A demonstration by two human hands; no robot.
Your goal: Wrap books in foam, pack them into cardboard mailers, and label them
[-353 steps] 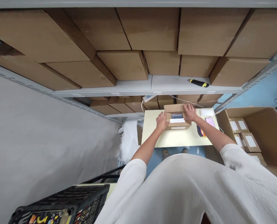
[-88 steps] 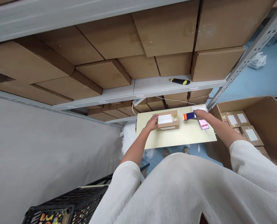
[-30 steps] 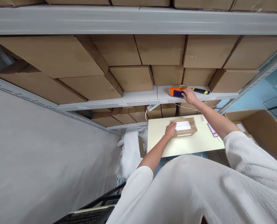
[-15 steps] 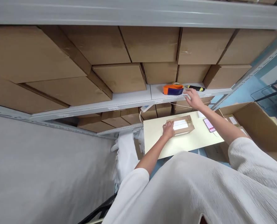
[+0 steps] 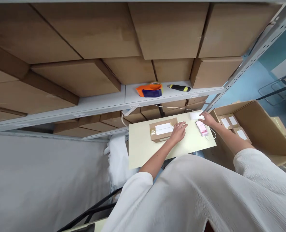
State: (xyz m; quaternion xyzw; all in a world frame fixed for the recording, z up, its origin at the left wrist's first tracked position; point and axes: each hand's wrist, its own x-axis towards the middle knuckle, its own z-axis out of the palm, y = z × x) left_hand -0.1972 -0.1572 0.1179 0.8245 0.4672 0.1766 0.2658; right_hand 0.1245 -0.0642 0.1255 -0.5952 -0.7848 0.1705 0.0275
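Observation:
A taped cardboard box (image 5: 164, 129) with a white label on top lies on the cream tabletop (image 5: 143, 154). My left hand (image 5: 178, 132) is at its right end, fingers apart; whether they touch it I cannot tell. My right hand (image 5: 208, 120) is at the right edge of a small white stack, perhaps labels (image 5: 195, 115), with thumb and fingers apart over its edge. Just below that hand lies a phone (image 5: 201, 128) with a lit screen and a white cable.
On the shelf above lie an orange and blue tape dispenser (image 5: 149, 90) and a black and yellow utility knife (image 5: 180, 87). Cardboard boxes (image 5: 171, 32) fill the shelves. At right stands a large open carton (image 5: 265, 129) holding labelled boxes. White wrapping material (image 5: 118, 158) hangs at left.
My right hand has come down from beside the knife on the shelf to the white stack. The box has turned, its yellowish tape end now at left. My left hand is at its right end.

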